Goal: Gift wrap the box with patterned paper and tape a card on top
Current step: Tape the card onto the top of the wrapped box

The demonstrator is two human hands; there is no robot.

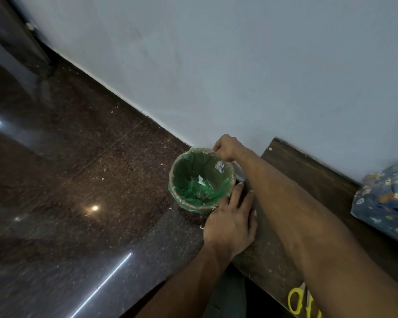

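A small waste bin (201, 180) lined with a green bag is seen on the dark polished floor (67, 168), against the pale wall and just left of the far-left corner of a dark wooden table (313, 193). The right hand (225, 148) is held over the bin's far rim with its fingers curled; a small paper scrap (221, 165) with a blue print shows just below it, but whether the scrap is pinched or already loose cannot be told. The left hand (231, 220) is laid flat on the table's left edge, fingers straight and spread, apparently for support.

The wrapped box (384, 203), covered in blue patterned paper with small animals, lies at the far right of the table, well apart from both hands. Yellow-handled scissors (296, 301) are partly visible at the table's near edge.

The step in hand is judged to be the discarding of offcuts. It would be done well if the scrap were released only over the middle of the liner, so that nothing is dropped on the floor, and if any tape clinging to the fingertips were wiped off on the rim. No card is in view.
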